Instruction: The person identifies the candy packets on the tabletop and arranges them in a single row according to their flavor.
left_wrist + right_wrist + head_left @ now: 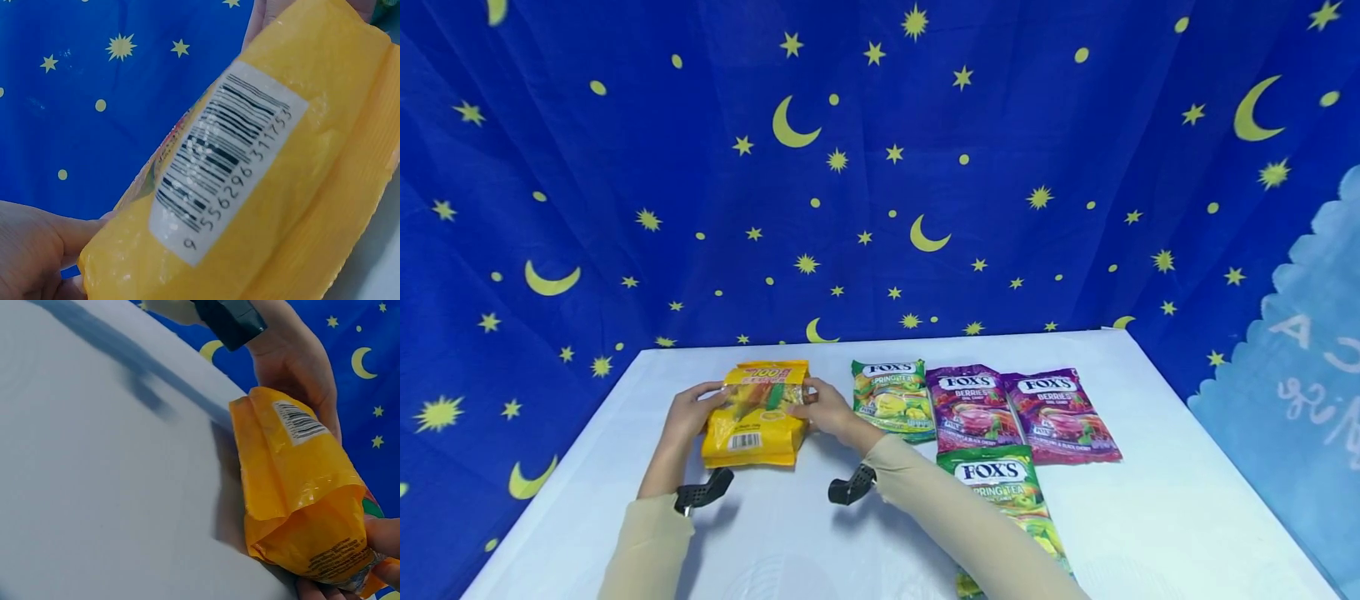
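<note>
Hands meet on the yellow packet [755, 413], which sits between them on the white table [1187, 500], left of the candy bags [970, 406], long axis running near to far. I see my left hand [688, 414] gripping its left edge, my right hand [826, 408] its right edge, fingers curled round, forearms angled inward.

The right sleeve [955, 521] covered part of the nearest green candy packet [1000, 492], whose lower end ran off the head view's frame at 6 o'clock. The yellow packet [275, 187] overflowed the left wrist view at 12 and 6 o'clock, hiding most of the left hand [28, 256]. In the right wrist view, the right hand [381, 550] was cropped at 4 o'clock, and small print on the packet was unreadable.
</note>
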Motion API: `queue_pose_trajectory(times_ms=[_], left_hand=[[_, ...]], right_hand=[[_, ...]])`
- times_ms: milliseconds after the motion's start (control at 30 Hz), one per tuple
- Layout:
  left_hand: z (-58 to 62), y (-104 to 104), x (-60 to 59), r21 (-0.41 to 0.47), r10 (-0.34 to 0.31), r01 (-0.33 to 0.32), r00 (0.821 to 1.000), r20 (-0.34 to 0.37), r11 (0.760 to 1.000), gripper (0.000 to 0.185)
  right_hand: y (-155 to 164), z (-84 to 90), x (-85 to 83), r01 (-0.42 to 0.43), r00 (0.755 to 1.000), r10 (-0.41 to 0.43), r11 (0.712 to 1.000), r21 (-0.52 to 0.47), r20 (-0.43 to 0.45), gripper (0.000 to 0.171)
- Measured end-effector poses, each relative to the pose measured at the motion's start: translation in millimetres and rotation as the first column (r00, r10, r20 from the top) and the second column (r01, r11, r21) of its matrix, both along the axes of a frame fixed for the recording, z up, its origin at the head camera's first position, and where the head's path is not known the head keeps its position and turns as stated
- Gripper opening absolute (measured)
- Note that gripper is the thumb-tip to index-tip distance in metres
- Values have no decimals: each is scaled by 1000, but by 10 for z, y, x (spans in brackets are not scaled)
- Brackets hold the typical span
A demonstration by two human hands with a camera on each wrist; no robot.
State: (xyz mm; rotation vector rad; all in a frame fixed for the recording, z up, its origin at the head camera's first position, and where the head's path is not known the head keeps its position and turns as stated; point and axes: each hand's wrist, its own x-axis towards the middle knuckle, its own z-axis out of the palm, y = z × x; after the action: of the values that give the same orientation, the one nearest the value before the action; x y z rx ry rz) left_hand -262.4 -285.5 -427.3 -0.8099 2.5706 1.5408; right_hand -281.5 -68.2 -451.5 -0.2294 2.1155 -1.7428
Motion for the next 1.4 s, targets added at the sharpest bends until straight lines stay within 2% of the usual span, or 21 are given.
queue_pose_trajectory(times_ms=[233,633,800,933,1033,1100,1167,1233,1300,1400], left_hand=[[-45,-18,-39,1,-13,13,1000,28,1000,50],[-96,-24,-53,-15,-15,16,997,69,1000,58],[-101,-14,-32,-65,-8,13,996,83,998,63],[-26,42,12,-128,-36,45,997,71,991,63],[120,169,54,-186,-97,102,995,36,977,64],[246,301,89,-220,-143,142,990,13,965,66],[365,464,128,-248,-190,181,982,-13,952,67],[461,647,164,-269,-265,242,963,-53,932,67],[523,831,192,-290,-344,303,933,-102,908,64],[505,1091,203,-287,-442,385,880,-171,877,58]], right_hand=[[27,-37,-38,-21,998,26,995,95,-54,57],[58,-20,-22,-33,998,38,993,117,-44,58],[107,31,-22,-55,997,63,989,140,-51,58],[197,75,-25,-52,996,60,991,121,-63,55],[322,119,-30,-36,995,46,994,105,-92,51],[426,165,-35,-30,987,53,989,146,-153,48],[542,208,-41,-24,972,69,980,198,-226,46],[661,247,-41,3,953,75,967,255,-294,45],[772,275,-42,33,934,69,960,277,-350,44],[908,296,-36,81,916,37,958,275,-399,42]])
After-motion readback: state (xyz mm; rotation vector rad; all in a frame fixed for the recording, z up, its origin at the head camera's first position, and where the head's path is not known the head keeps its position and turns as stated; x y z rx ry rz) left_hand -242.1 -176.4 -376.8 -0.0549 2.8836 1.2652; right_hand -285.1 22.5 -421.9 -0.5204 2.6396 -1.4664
